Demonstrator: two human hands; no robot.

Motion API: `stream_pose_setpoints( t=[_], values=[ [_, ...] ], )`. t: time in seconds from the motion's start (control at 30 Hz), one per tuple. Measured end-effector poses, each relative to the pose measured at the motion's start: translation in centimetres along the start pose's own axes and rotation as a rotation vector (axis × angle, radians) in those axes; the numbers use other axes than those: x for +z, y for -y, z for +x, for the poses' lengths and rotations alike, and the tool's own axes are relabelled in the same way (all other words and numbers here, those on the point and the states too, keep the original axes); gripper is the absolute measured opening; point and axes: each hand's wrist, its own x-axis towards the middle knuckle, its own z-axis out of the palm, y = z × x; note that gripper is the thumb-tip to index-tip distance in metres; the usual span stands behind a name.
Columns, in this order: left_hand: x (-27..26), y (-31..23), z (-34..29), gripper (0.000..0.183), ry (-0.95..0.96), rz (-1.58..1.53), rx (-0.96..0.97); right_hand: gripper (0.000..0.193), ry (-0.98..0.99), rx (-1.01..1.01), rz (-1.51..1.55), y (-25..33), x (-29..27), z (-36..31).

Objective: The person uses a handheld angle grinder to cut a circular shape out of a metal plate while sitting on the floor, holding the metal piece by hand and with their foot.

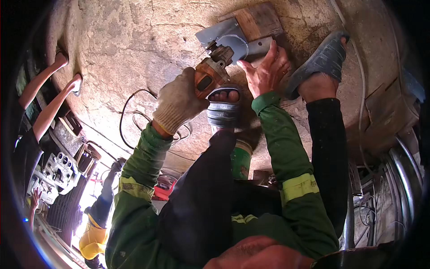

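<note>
My left hand [177, 101], in a pale knitted work glove, is closed around the body of an orange angle grinder [208, 75]. The grinder's head sits over the near edge of a flat grey metal plate [219, 32], which has a round curved line on it and a small hole near its right end. Whether the disc touches the plate I cannot tell. Bare, my right hand [267, 74] grips the plate's near right edge, thumb and index finger set apart on it. Beneath the plate's far side lies a brown wooden block [256, 21].
My sandalled feet [224, 107] are close to the work. A black cable [122, 121] loops on the rough floor at left; another cable [362, 89] runs at right. A green can [241, 161] stands between my legs. Other people's legs [47, 110] and machinery [56, 175] are at left.
</note>
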Motion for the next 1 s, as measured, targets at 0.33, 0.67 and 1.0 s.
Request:
stream_pose_setpoints(
  t=[0.33,0.67,1.0],
  values=[
    [1.1,0.8,0.1,0.068,-0.086,-0.018,0.057,0.11,-0.061,-0.059,-0.072,-0.1,0.2,-0.2],
    [1.0,0.8,0.2,0.069,-0.085,-0.008,0.064,0.111,-0.04,-0.032,-0.102,0.0,0.3,-0.1],
    [0.9,0.9,0.6,0.067,-0.087,0.017,0.092,0.11,-0.037,-0.03,-0.134,0.0,0.4,0.1]
  ],
)
